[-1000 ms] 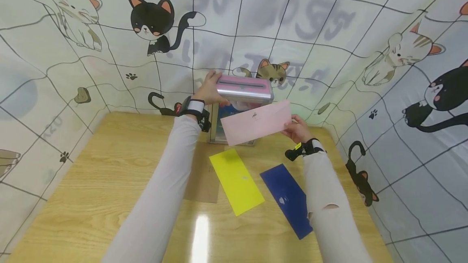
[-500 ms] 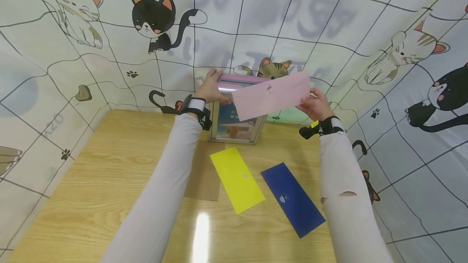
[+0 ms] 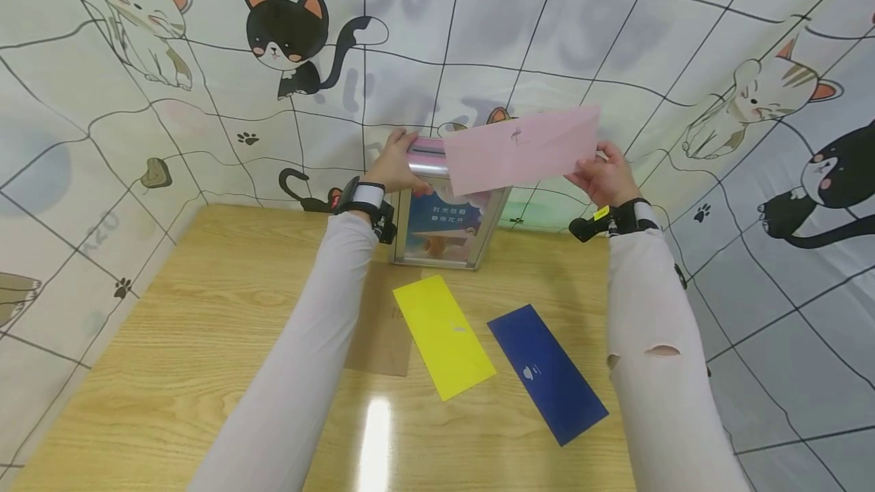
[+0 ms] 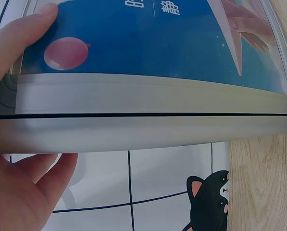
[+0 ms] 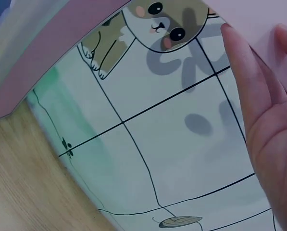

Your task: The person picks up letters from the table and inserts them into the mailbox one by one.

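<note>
head view, table [image 3: 205, 310]: is stretching away to its far edge, where a cloth [image 3: 417, 44] printed with cartoon cats is hanging behind.
head view, box [image 3: 437, 226]: is standing near the middle of the table's far edge, its pink top [image 3: 424, 156] showing part of a grey slot.
head view, left hand [image 3: 393, 168]: is grasping the box at its upper left corner.
head view, right hand [image 3: 608, 177]: is pinching the right end of the pink envelope.
head view, pink envelope [image 3: 522, 154]: is being held in the air above the table's far edge, tilting up toward the right and covering the right part of the box's top.
head view, brown envelope [image 3: 383, 340]: is lying between the box and the table's near side, partly under the left sleeve [image 3: 287, 370].
head view, yellow envelope [image 3: 444, 339]: is lying beside it, one corner overlapping it.
head view, blue envelope [image 3: 548, 375]: is lying apart, toward the table's right edge.
left wrist view, grip: thumb is resting by the blue printed panel [image 4: 148, 48], fingers are reaching around the frame's other side.
right wrist view, pinch: thumb and fingers are holding the pink envelope; whether it is touching the box, i cannot tell.
</note>
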`<action>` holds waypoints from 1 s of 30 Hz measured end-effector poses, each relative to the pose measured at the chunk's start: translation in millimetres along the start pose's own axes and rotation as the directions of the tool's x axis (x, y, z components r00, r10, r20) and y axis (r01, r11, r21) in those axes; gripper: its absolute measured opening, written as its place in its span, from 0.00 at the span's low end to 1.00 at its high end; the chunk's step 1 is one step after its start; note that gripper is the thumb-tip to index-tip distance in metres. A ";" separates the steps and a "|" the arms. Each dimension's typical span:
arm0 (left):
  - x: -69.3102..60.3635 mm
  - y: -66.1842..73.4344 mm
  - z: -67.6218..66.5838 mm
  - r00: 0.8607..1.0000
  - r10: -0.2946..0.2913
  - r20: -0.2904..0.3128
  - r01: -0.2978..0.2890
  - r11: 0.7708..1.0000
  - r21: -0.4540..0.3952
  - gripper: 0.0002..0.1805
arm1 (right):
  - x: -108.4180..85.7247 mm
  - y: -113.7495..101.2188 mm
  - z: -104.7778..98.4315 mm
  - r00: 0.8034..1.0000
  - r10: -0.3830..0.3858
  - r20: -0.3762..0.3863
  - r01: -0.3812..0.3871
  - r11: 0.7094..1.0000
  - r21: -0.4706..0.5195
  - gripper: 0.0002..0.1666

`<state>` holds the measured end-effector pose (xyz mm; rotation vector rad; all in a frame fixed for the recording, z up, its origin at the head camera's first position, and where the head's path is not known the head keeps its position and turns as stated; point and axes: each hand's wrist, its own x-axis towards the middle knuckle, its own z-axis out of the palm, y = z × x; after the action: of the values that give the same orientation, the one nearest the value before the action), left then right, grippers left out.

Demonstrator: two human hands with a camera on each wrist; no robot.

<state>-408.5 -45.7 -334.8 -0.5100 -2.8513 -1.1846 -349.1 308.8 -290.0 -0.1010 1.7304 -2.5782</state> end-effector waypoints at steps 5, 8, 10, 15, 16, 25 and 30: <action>-1.4 1.0 -2.2 1.000 -0.005 0.006 0.005 1.000 0.013 0.62 | 1.5 -13.5 6.7 1.000 -0.018 -0.004 0.018 1.000 0.005 0.12; -1.2 1.0 -2.6 1.000 -0.006 0.006 0.006 1.000 0.022 0.62 | 1.1 -23.0 11.3 1.000 -0.027 -0.010 0.027 0.999 0.016 0.12; -1.1 0.9 -2.7 1.000 -0.006 0.006 0.006 1.000 0.023 0.62 | 1.3 -29.7 14.1 0.999 -0.033 -0.017 0.033 0.999 0.011 0.13; -1.1 0.4 -2.1 1.000 -0.003 0.015 0.003 1.000 0.006 0.62 | 3.8 -45.6 20.5 0.998 -0.043 -0.041 0.044 0.999 0.028 0.13; -1.1 0.1 -1.9 1.000 -0.003 0.015 0.003 1.000 0.003 0.62 | 4.6 -48.6 21.8 0.998 -0.045 -0.042 0.047 0.998 0.038 0.14; 0.8 -1.9 0.1 1.000 0.012 -0.002 -0.012 1.000 -0.019 0.62 | 8.2 -75.5 33.6 0.995 -0.079 -0.060 0.085 0.991 0.103 0.15; 3.2 -4.6 1.5 1.000 0.016 -0.001 -0.016 0.999 -0.030 0.63 | 8.9 -92.8 42.6 0.994 -0.090 -0.062 0.095 0.992 0.089 0.14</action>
<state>-412.7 -46.8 -338.6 -0.5320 -2.8270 -1.2267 -354.1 304.1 -187.7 -0.1075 1.6602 -2.7483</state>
